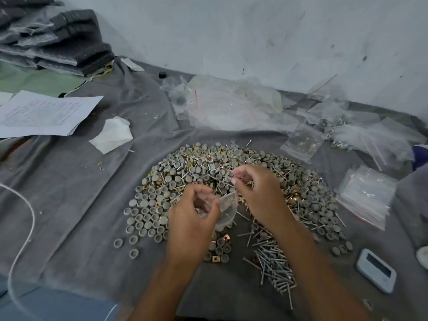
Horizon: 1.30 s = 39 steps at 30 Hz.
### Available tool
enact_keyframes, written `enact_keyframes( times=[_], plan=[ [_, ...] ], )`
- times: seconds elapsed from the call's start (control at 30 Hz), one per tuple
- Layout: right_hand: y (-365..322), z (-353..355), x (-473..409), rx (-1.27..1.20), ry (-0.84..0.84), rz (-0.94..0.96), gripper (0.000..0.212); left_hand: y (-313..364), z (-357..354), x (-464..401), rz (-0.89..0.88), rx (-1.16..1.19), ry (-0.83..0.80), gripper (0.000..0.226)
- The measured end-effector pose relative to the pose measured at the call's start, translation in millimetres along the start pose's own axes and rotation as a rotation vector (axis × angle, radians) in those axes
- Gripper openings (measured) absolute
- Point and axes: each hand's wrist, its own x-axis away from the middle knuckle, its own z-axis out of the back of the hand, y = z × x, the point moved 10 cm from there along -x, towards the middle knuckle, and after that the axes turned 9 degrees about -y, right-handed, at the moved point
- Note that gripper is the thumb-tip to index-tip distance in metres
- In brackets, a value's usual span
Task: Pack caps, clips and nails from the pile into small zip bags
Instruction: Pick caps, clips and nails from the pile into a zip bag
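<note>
Both hands over the pile point(234, 188): left hand point(192, 218) pinches zip bag point(228, 209), right hand point(257, 191) fingers pinched at bag's mouth, contents unclear.

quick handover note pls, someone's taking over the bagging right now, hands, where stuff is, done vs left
Left hand grips a small clear zip bag over the pile, with something already inside.
Right hand pinches the bag's top edge with its fingers; what else it holds is blurred.
Mixed pile of grey caps, brass clips and nails lies on the grey cloth; loose nails near right.
Empty bags stacked right; filled bags back right.
Done: a few bags. Left: most of the pile.
</note>
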Motion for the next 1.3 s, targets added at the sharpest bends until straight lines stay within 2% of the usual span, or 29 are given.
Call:
enact_keyframes(
  times=[0.1,0.2,0.3,0.4,0.57,0.67,0.8,1.0,1.1,1.2,1.3],
  plan=[
    [16.8,-36.5,-23.0,0.185,-0.163,-0.006,0.028,-3.8,0.7,5.1,0.024,0.041,0.005,0.032],
    [20.3,-59.0,-35.6,0.289,-0.241,0.041,0.035,-6.6,4.9,3.7,0.017,0.030,0.030,0.031],
    [16.1,-62.2,-41.7,0.342,-0.212,0.100,0.027,-10.7,7.7,-1.2,0.023,0.020,0.041,0.026],
    [13.7,-60.3,-39.0,0.289,-0.160,0.123,0.017,-15.9,8.3,-2.9,0.024,0.010,0.033,0.023],
    [14.1,-61.7,-30.1,0.209,-0.161,0.109,0.023,-23.2,6.6,-1.2,0.026,-0.009,0.043,0.017],
    [13.1,-49.4,-25.8,0.075,-0.109,0.099,0.019,-26.7,0.5,-0.3,0.051,0.020,0.024,0.016],
    [27.6,-16.2,-8.3,-0.373,0.011,-0.020,0.016,-27.6,-4.0,-0.8,0.069,0.060,0.020,0.018],
    [10.0,3.4,24.9,-0.687,-0.070,0.042,0.036,-24.7,-7.0,-5.3,0.058,0.095,0.019,0.019],
    [-7.1,13.0,34.2,-0.597,-0.053,0.108,0.035,-21.4,-8.4,-5.5,0.038,0.096,0.017,0.019],
    [-29.0,19.6,41.5,-0.281,-0.012,0.217,0.033,-21.1,-10.2,-5.1,0.034,0.115,0.019,0.019],
    [-36.6,10.9,45.3,-0.062,-0.062,0.240,0.034,-20.7,-9.9,-4.7,0.028,0.136,0.022,0.019]
  ],
)
